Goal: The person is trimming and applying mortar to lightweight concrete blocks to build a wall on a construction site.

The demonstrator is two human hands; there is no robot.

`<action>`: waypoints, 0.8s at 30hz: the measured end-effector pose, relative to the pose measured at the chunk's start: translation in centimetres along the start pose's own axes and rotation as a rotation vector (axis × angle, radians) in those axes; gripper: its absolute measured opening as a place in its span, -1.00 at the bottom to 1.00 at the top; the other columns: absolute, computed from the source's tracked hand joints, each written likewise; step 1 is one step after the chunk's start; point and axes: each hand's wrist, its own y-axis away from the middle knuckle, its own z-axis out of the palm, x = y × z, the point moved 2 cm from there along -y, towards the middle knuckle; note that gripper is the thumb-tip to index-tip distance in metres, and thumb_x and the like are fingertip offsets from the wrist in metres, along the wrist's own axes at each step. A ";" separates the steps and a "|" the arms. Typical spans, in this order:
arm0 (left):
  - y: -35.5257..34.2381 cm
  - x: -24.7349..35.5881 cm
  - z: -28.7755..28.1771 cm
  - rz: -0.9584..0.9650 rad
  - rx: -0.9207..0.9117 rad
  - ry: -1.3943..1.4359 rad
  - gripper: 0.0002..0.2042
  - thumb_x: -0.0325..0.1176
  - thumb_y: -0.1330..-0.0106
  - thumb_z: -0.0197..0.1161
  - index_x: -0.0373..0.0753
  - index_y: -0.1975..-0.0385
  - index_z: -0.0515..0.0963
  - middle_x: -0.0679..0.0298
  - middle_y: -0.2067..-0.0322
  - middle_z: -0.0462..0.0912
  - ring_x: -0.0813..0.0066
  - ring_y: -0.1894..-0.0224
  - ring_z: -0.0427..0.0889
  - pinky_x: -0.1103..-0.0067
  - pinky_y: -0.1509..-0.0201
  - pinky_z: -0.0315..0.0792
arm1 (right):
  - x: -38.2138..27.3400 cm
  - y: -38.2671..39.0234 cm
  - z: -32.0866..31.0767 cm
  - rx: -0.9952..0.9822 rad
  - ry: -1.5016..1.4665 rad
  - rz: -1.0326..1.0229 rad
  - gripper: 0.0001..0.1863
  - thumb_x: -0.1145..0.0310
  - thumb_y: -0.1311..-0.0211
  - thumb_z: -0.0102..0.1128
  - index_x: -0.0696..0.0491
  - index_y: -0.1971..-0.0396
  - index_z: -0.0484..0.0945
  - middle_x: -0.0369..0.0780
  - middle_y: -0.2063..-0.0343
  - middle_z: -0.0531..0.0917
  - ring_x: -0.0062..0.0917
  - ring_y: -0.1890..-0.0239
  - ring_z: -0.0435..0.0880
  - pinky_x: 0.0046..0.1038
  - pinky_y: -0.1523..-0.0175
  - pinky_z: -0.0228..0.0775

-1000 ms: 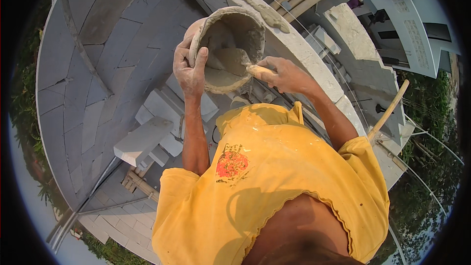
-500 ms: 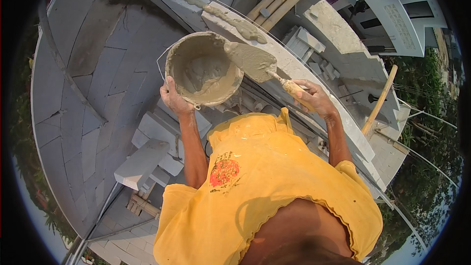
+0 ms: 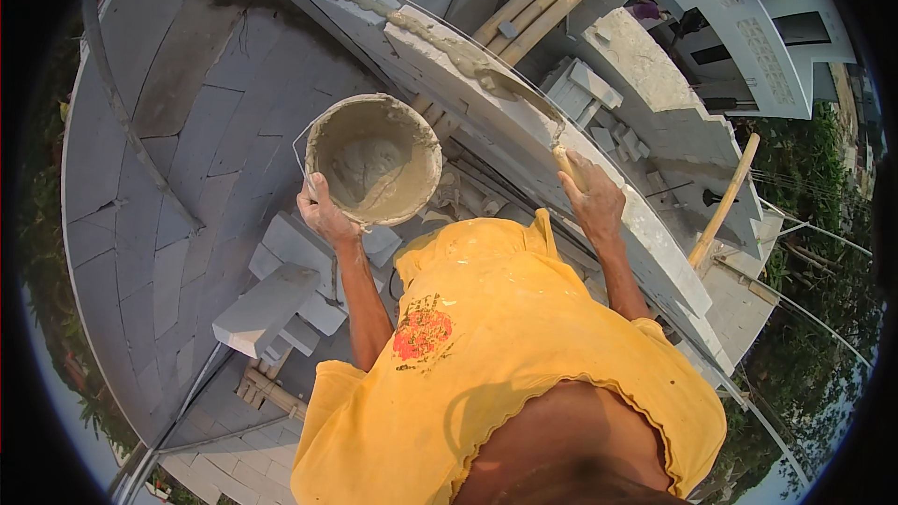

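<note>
My left hand (image 3: 329, 209) grips the near-left rim of a mortar-crusted bucket (image 3: 318, 136), which tilts so that its inside faces me. Wet grey mortar (image 3: 369, 164) lies in the bottom of it. My right hand (image 3: 596, 194) is closed round the pale handle of a trowel (image 3: 565, 163). The blade, seen nearly edge-on, is at the top of the white block wall (image 3: 599, 168), at the end of a mortar strip (image 3: 426, 33). Whether mortar is still on the blade cannot be made out.
Bamboo poles (image 3: 543, 7) lie beyond the wall, beside a stepped block wall (image 3: 645, 56). Cut white blocks (image 3: 267, 307) are piled at my lower left. A grey block wall (image 3: 196, 178) curves along the left. Another bamboo pole (image 3: 725, 201) leans at the right.
The trowel has gone from the bucket's rim to the wall top, its blade turned from flat to edge-on. My left hand and the bucket have shifted slightly down and left.
</note>
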 end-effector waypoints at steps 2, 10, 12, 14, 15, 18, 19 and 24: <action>0.7 -0.5 -1.7 0.038 0.033 -0.064 -0.62 -0.24 -0.30 0.29 -0.40 0.10 0.40 0.22 0.21 0.49 0.49 0.16 0.53 0.55 0.03 0.46 | -0.3 0.4 0.1 0.020 -0.043 -0.038 -0.54 0.19 -0.09 0.34 -0.19 -0.05 0.55 -0.22 0.19 0.69 -0.37 0.21 0.68 -0.44 0.14 0.50; 7.1 -2.2 -6.9 0.107 0.319 -0.531 -0.48 -0.14 -0.28 0.28 -0.41 -0.09 0.40 0.17 0.02 0.44 0.41 0.00 0.44 0.49 -0.15 0.28 | 2.0 1.6 0.4 -0.208 -0.617 0.217 -0.51 0.12 -0.20 0.29 0.03 -0.07 0.47 -0.26 0.43 0.62 -0.61 0.54 0.57 -0.55 0.42 0.44; 9.6 -3.1 -8.9 0.052 0.383 -0.534 -0.47 -0.12 -0.28 0.28 -0.40 -0.10 0.40 0.17 0.01 0.44 0.41 -0.01 0.43 0.50 -0.15 0.28 | 2.6 2.5 0.9 -0.365 -0.857 0.370 -0.51 0.12 -0.22 0.28 0.05 -0.06 0.44 -0.29 0.49 0.57 -0.68 0.62 0.50 -0.61 0.53 0.37; 11.1 -3.0 -9.9 -0.013 0.463 -0.559 -0.56 -0.13 -0.28 0.28 -0.37 0.03 0.46 0.21 0.14 0.47 0.46 0.10 0.44 0.53 -0.03 0.33 | 3.3 3.0 1.8 -0.676 -1.260 0.490 -0.53 0.11 -0.23 0.27 0.04 -0.02 0.40 -0.32 0.52 0.53 -0.73 0.69 0.41 -0.67 0.62 0.26; 12.2 -3.3 -12.0 -0.010 0.514 -0.559 -0.56 -0.13 -0.28 0.28 -0.37 0.03 0.46 0.21 0.14 0.47 0.46 0.10 0.44 0.53 -0.03 0.33 | 2.6 3.2 1.9 -0.727 -1.248 0.473 -0.53 0.11 -0.23 0.27 0.04 -0.02 0.40 -0.32 0.52 0.53 -0.73 0.69 0.41 -0.67 0.62 0.26; 14.5 -4.5 -16.6 -0.175 0.626 -0.427 -0.66 -0.13 -0.28 0.29 -0.31 0.25 0.45 0.29 0.33 0.46 0.53 0.25 0.40 0.56 0.12 0.35 | -0.7 3.1 3.0 -0.933 -1.055 0.244 -0.57 0.13 -0.24 0.24 0.04 0.01 0.40 -0.32 0.51 0.53 -0.74 0.68 0.40 -0.68 0.57 0.29; 15.6 -3.3 -16.0 -0.161 0.634 -0.327 -0.67 -0.13 -0.28 0.29 -0.29 0.31 0.42 0.33 0.39 0.41 0.56 0.31 0.35 0.57 0.19 0.32 | -1.6 2.9 3.9 -1.036 -0.860 0.085 -0.56 0.14 -0.24 0.24 0.06 0.00 0.40 -0.28 0.49 0.55 -0.68 0.62 0.46 -0.62 0.50 0.35; 17.8 -1.6 -16.9 -0.077 0.701 -0.163 -0.66 -0.11 -0.28 0.29 -0.28 0.34 0.40 0.38 0.43 0.35 0.62 0.36 0.28 0.62 0.27 0.27 | -9.8 3.1 7.8 -1.099 -0.252 -0.605 -0.51 0.24 -0.18 0.24 0.11 -0.06 0.34 -0.03 0.28 0.63 -0.20 0.25 0.63 -0.29 0.14 0.42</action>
